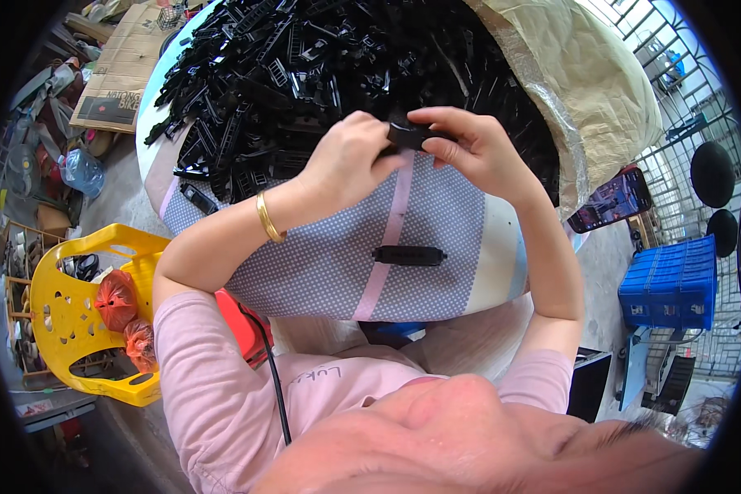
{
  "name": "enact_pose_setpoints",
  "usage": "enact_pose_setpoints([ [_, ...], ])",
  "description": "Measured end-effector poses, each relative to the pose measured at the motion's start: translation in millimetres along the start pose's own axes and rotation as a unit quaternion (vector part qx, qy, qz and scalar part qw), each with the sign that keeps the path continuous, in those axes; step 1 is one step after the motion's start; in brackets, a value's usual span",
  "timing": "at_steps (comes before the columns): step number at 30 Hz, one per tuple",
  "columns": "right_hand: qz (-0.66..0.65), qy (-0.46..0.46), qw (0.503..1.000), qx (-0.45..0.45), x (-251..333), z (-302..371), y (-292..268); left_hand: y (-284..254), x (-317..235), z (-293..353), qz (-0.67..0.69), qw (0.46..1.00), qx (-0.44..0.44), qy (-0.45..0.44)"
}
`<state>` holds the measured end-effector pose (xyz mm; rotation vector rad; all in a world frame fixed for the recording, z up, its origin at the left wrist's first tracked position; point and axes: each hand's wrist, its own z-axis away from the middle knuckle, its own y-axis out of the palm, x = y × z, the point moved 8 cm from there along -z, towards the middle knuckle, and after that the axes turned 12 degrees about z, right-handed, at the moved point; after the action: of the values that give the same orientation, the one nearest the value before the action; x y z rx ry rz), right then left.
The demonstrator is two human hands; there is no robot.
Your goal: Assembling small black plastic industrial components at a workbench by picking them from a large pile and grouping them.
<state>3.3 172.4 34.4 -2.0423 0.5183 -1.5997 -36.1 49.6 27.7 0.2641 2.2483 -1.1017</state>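
Observation:
Above the near edge of the pile, a small black plastic part [407, 134] is held between my two hands. My left hand [346, 160] is closed at its left end, with the fingertips partly hidden. The thumb and forefinger of my right hand [479, 151] pinch its right end. A similar long black plastic piece [409, 255] lies crosswise on the dotted cloth [305, 263], nearer to me. Just beyond my hands rises a large heap of black plastic parts [305, 70], many with ladder-like slots.
A pale yellow sack [576, 74] borders the heap at right, with a phone [611, 200] beside it. Blue crates [668, 284] stand farther right. At left are a yellow plastic chair [62, 280] with red bags [117, 300], a cardboard sheet [123, 70] and a water bottle [82, 171].

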Motion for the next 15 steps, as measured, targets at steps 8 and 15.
enact_pose_setpoints([
  [8,0.153,-0.113,0.976,-0.108,28.6,11.3,12.6,-7.4,45.3,-7.8,0.380,0.894,-0.038,-0.235],
  [15,0.247,-0.122,0.949,-0.154,22.0,15.3,15.1,13.8,50.6,1.4,0.475,0.818,-0.012,-0.325],
])
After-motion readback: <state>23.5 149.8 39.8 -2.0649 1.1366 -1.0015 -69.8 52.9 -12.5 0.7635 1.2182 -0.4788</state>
